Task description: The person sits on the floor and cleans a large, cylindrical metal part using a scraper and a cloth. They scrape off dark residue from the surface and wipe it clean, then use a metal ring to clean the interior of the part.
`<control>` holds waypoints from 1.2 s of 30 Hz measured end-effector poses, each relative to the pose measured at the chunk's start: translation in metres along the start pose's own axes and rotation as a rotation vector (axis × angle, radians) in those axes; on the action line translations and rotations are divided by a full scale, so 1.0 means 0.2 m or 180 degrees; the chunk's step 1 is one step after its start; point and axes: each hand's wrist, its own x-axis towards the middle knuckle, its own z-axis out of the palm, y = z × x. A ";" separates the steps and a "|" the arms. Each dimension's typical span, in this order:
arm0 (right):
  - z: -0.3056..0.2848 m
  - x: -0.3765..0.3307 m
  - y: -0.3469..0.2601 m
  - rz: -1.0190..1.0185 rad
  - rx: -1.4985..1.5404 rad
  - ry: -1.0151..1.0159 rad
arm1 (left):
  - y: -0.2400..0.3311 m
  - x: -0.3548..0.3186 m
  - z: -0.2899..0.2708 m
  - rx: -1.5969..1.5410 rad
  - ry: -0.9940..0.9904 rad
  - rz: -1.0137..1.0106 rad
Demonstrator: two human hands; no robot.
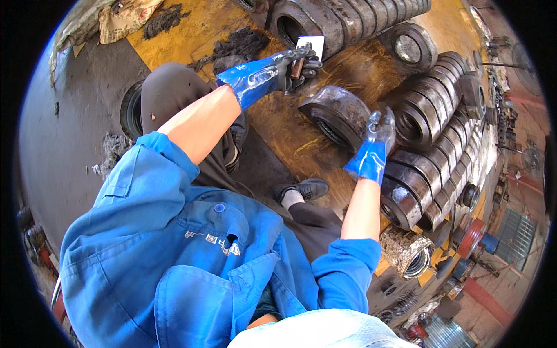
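Note:
My left hand (295,69), in a blue and black coated glove, is closed around a scraper-like tool with a flat pale square end (314,44) and a brown handle (298,67). It hangs over the oily yellow floor sheet, just below the end of a row of thick steel rings (301,26). Tilted on the sheet between my hands lies a single heavy steel ring (338,113). My right hand (379,136), gloved alike, is beside that ring's right end with its fingers stretched out and nothing held. Whether it touches the ring cannot be made out.
More steel rings (426,107) lie in rows on the right, with a separate ring (411,47) above them. A rusty cylinder (406,250) lies lower right. Dark rags (241,45) lie near my left knee. A sack (125,20) is at the upper left.

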 end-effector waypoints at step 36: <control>0.26 0.00 0.07 -0.0043 -0.0974 0.0368 | -0.44 -0.01 -0.10 0.7841 -0.0095 0.0569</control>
